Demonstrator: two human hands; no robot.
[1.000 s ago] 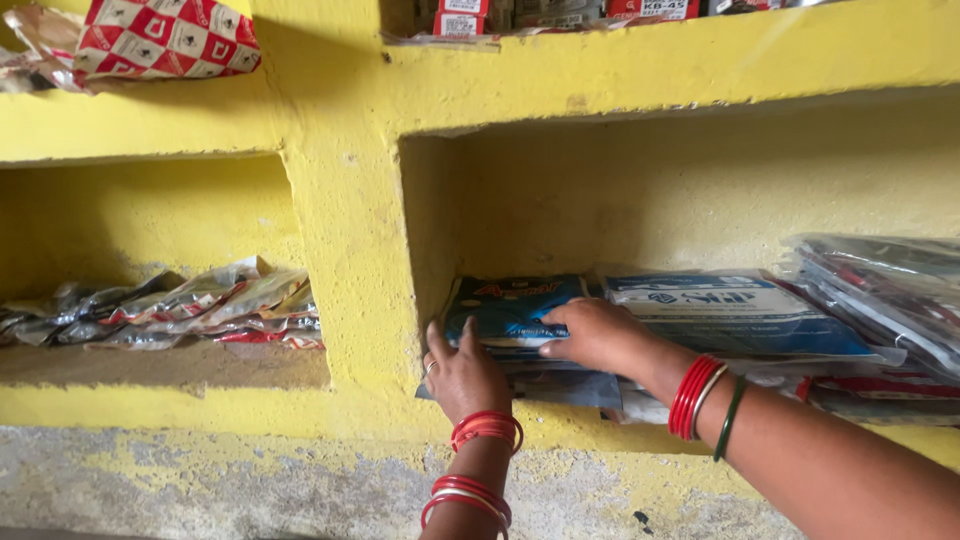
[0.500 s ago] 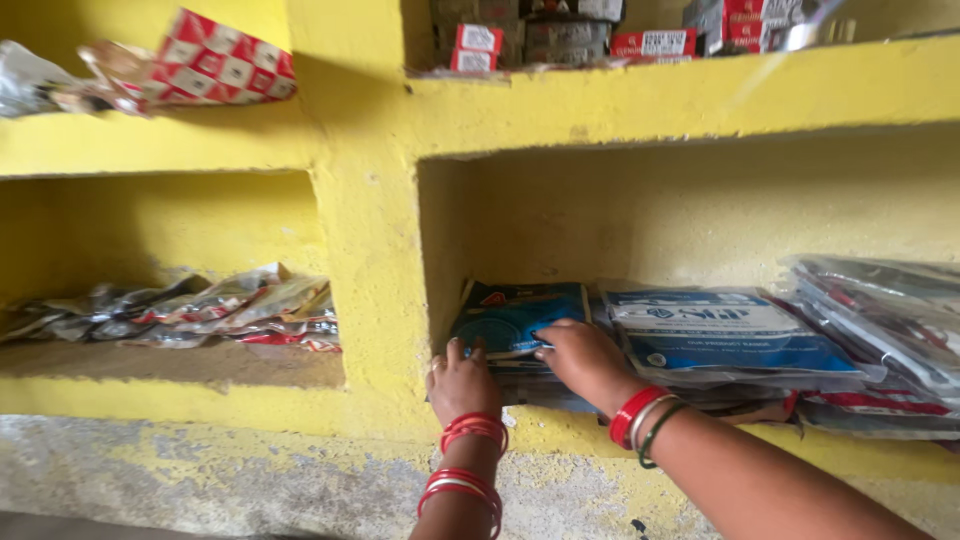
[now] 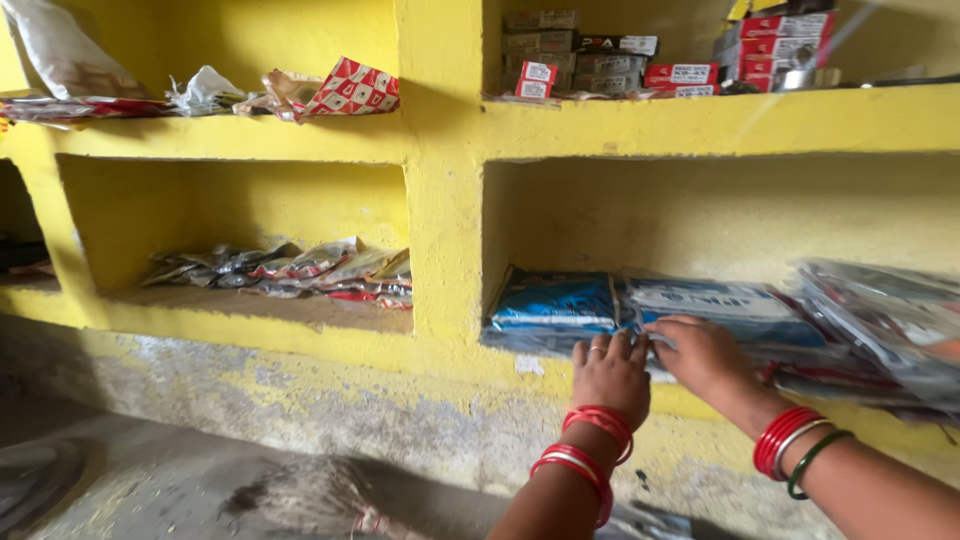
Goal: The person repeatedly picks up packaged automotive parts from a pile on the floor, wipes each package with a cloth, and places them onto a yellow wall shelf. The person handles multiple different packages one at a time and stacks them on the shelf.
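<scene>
The yellow wall shelving [image 3: 440, 200] holds goods in each niche. The lower right niche [image 3: 720, 215] contains flat plastic packets: a blue packet [image 3: 553, 305] at its left end, a white-and-blue packet [image 3: 720, 300] beside it toward 3 o'clock, and a heap of clear packets [image 3: 890, 320] farther along. The lower left niche [image 3: 235, 215] holds a pile of crumpled foil wrappers [image 3: 300, 270]. Above, at 12 o'clock, small red and grey cartons [image 3: 640, 65] are stacked, and at 10 o'clock a red-and-white checked pack [image 3: 350, 88] lies among loose bags.

The left hand [image 3: 610, 375] rests fingers-up on the front edge of the packet stack, just below the blue packet, fingers loosely together and gripping nothing visible. The right hand [image 3: 705, 355] lies palm down, fingers spread, on the white-and-blue packet's near edge; whether it pinches it cannot be told. Both wrists carry red bangles [image 3: 600, 425], and both forearms rise from 5 o'clock.
</scene>
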